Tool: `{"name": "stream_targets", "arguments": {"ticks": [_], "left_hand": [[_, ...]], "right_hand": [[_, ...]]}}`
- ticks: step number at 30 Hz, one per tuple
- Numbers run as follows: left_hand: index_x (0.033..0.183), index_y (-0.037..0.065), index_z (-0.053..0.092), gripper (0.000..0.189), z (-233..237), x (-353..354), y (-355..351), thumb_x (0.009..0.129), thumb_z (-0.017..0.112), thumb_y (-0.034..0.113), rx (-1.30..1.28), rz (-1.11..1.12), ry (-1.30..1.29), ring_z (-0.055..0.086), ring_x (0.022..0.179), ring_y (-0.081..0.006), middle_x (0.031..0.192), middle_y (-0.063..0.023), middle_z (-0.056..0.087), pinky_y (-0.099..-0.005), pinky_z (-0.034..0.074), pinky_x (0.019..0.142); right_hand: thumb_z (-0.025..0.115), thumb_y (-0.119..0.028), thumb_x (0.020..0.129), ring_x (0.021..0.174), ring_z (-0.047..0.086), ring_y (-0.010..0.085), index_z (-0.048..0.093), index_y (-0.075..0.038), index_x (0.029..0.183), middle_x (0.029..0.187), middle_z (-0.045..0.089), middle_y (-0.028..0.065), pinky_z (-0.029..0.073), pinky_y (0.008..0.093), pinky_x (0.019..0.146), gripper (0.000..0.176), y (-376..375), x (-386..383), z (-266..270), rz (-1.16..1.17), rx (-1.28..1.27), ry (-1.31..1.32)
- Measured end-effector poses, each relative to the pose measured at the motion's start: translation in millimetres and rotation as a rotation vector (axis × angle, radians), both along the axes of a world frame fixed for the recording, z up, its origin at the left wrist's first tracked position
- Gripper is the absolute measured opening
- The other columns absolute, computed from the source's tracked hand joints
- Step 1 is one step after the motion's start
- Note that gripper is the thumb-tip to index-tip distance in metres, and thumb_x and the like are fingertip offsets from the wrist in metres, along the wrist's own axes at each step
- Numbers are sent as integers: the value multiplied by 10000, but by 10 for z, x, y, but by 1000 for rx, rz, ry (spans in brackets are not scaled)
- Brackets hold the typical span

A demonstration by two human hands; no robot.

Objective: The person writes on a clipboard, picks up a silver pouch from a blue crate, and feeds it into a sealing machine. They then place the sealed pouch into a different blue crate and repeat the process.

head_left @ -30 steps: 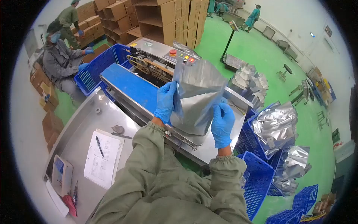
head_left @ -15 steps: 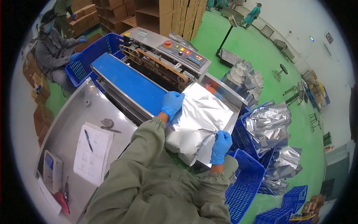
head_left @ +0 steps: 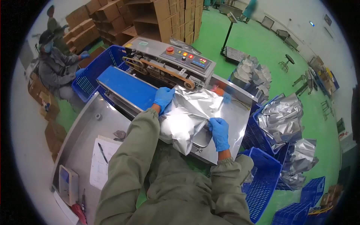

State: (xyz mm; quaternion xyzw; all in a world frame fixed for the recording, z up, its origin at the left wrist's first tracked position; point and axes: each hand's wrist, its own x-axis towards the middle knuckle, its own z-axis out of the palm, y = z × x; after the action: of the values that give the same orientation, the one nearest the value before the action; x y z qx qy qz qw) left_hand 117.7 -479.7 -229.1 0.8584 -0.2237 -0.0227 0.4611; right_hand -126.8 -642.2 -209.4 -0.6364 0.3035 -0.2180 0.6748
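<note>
Foil bag [head_left: 197,105]: held between both grips above the steel plate [head_left: 237,119], at the right end of the machine; creased all over, bulging at the near left.
Left grip [head_left: 163,98]: gloved in blue, pinching the far left corner of the foil bag; just beside the right end of the blue belt [head_left: 125,88].
Right grip [head_left: 219,133]: gloved in blue, pinching the right edge of the foil bag between thumb and fingers.
Bag from grips: to the right of the left grip, to the left of the right grip; long axis hard to judge through creases and glare, perhaps from near left to far right.
Bag from machine [head_left: 161,73]: on the near side, just beside the wheel [head_left: 189,84] along the far edge; nearer there to the left grip than to the right.
Control panel [head_left: 187,57]: on top of the machine, with a red button [head_left: 170,49] and lit keys.
Tabletop [head_left: 84,138]: at the left, carrying papers [head_left: 98,170] and a pen [head_left: 102,153].
Right side: silver bags [head_left: 279,118] in blue crates.
Far left: a seated co-worker [head_left: 56,71], near stacked cardboard boxes [head_left: 168,22].
</note>
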Motion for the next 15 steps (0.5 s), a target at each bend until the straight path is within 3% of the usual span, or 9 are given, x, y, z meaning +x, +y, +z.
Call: {"name": "stream_targets", "arguments": {"ticks": [4, 6, 7, 9, 10, 11, 12, 13, 15], "left_hand": [[803, 10, 660, 422, -36, 303, 347, 824, 522, 409, 113, 45, 9, 608, 726, -341, 762, -202, 627, -398, 463, 675], [939, 16, 643, 382, 296, 71, 552, 842, 527, 367, 7, 75, -23, 608, 849, -322, 916, -197, 635, -396, 461, 759], [939, 16, 643, 382, 319, 66, 664, 842, 527, 367, 51, -41, -22, 608, 849, -322, 916, -197, 635, -396, 461, 759], [1040, 22, 608, 309, 351, 119, 898, 886, 504, 268, -145, -80, -145, 594, 872, -256, 963, -141, 628, -341, 462, 771], [1090, 24, 591, 284, 349, 134, 962, 907, 493, 219, -238, -103, -164, 587, 883, -222, 986, -113, 625, -314, 463, 777], [1140, 27, 574, 271, 342, 101, 952, 929, 482, 169, -335, -98, -162, 581, 895, -189, 1009, -86, 622, -287, 464, 784], [1111, -2, 576, 367, 1400, -1002, 715, 952, 423, 291, -65, -527, 95, 602, 875, -149, 1021, -83, 630, -241, 486, 748], [1075, -11, 590, 394, 789, -583, 814, 957, 405, 317, 99, 31, -510, 595, 879, -169, 1027, -94, 620, -268, 486, 767], [1054, -12, 599, 394, 1102, -1415, 557, 960, 396, 312, -21, 34, -278, 581, 904, -195, 1006, -104, 609, -295, 482, 779]], "right_hand": [[580, -168, 766, 494, 490, 122, 602, 29, 628, 540, 540, 45, 399, 289, 454, 242, 119, 343, -40, 81, -21, -50], [559, -171, 746, 490, 483, 133, 592, 29, 607, 528, 523, 61, 393, 314, 450, 246, 136, 579, -305, 195, -189, -63], [534, -161, 754, 486, 499, 168, 592, 16, 600, 519, 520, 85, 397, 346, 456, 241, 176, 682, -424, 238, -533, -163], [544, -155, 744, 522, 513, 262, 593, -19, 646, 626, 572, 146, 405, 404, 486, 174, 268, 986, -738, 193, -674, -192], [546, -180, 732, 515, 503, 309, 590, -19, 633, 622, 560, 179, 410, 430, 509, 194, 386, 1167, -855, 28, -832, -215], [547, -197, 720, 564, 533, 363, 597, -10, 633, 658, 569, 217, 432, 443, 558, 212, 456, 1097, -648, 69, -654, -137], [550, -211, 715, 626, 564, 386, 603, 2, 638, 695, 584, 224, 447, 442, 599, 232, 450, 781, -289, 141, -538, -82], [538, -222, 734, 690, 572, 403, 618, -2, 691, 765, 597, 233, 450, 442, 633, 238, 463, 785, -384, 158, -530, -135], [525, -234, 763, 695, 576, 369, 617, -24, 755, 767, 600, 219, 452, 428, 663, 229, 402, 186, -42, 206, -274, -125]]}}
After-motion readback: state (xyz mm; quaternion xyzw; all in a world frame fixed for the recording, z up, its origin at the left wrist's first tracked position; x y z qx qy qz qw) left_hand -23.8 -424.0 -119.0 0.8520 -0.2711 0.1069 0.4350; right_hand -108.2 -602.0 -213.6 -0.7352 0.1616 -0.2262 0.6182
